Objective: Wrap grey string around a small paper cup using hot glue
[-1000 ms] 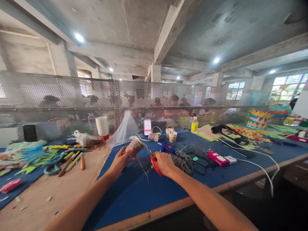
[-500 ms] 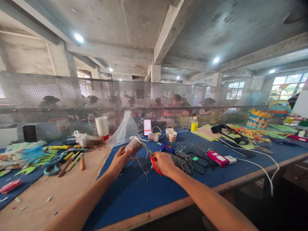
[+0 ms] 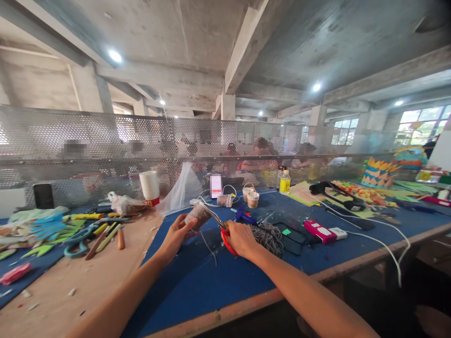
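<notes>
My left hand [image 3: 176, 236] is closed around a paper cup [image 3: 198, 216] wrapped in grey cord, held tilted above the blue table. A loose cord end [image 3: 209, 246] hangs below it. In my right hand [image 3: 243, 238] are red-handled scissors [image 3: 225, 237], their blades reaching up to the cup's right rim. Whether the blades touch the cord I cannot make out. Beside my right hand lies a tangled heap of grey cord [image 3: 268, 238]. Just behind it is a blue glue gun [image 3: 244, 216]. Another cord-wrapped cup [image 3: 224, 201] lies on its side beyond the held one.
Small cups with handles [image 3: 252, 199] stand at the back near a phone [image 3: 216, 186] and a yellow bottle [image 3: 284, 182]. A cup stack [image 3: 149, 186], blue-handled scissors [image 3: 75, 244] and tools lie left. Right are a pink box [image 3: 320, 232] and a white cable [image 3: 380, 220]. A perforated screen [image 3: 148, 136] runs behind.
The held cup has tipped and shifted very slightly to the right, close to the scissors. Both hands otherwise stay nearly where they were.
</notes>
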Available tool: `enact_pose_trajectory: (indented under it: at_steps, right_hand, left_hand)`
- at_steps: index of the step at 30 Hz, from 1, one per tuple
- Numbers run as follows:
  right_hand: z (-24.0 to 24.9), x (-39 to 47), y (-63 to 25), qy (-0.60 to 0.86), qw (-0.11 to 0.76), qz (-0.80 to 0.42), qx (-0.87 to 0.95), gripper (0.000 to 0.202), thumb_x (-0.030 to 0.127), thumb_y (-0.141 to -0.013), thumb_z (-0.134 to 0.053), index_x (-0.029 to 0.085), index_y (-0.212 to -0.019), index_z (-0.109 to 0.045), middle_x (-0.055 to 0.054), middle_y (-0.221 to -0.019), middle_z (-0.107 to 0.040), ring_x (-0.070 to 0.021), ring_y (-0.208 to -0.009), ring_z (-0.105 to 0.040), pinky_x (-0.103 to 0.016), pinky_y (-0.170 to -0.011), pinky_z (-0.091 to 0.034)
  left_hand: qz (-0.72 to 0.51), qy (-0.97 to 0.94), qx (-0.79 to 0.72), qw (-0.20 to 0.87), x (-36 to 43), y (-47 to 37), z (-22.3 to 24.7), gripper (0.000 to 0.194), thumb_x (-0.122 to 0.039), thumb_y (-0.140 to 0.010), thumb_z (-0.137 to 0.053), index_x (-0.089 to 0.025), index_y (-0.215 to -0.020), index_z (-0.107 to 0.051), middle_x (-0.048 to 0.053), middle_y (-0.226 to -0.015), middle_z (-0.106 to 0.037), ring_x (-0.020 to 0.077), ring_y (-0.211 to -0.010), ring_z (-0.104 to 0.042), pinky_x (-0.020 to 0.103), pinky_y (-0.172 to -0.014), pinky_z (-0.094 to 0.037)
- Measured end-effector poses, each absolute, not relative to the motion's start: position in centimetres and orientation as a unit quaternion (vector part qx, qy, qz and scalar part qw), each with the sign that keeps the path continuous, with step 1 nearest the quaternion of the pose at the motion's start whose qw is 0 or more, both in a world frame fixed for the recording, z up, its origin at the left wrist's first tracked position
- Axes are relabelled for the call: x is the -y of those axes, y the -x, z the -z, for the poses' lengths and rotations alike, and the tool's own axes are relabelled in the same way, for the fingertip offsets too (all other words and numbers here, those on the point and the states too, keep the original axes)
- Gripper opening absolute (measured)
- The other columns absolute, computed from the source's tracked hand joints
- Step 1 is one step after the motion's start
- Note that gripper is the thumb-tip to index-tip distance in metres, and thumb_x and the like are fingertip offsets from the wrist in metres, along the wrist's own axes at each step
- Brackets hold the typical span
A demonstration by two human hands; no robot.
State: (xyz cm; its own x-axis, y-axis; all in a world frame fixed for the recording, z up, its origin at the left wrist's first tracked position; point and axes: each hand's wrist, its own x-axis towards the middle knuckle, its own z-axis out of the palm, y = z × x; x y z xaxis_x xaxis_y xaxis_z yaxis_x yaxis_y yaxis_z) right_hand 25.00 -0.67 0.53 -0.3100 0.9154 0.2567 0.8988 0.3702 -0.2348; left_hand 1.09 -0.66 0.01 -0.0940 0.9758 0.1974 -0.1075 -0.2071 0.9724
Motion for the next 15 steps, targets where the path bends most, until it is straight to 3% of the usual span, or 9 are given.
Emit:
enact_pose_trajectory:
  at_steps: [15]
  right_hand:
    - [-0.82,0.93,-24.83,0.567,0.163,-0.016,0.807,0.029,0.035,-0.105,-0.053,0.016,-0.116,-0.072,-0.016,-0.107,-0.081,-0.0299,-0.105,-0.078,-0.033,-0.088,-0.05]
  left_hand:
    - [-0.6,-0.496,-0.433,0.454,0.55,-0.99,0.15,0.044,-0.047,-0.074,-0.089,-0.021,-0.104,-0.069,0.006,-0.096,-0.079,0.0261,-0.09,-0.078,0.038,-0.085,-0.064]
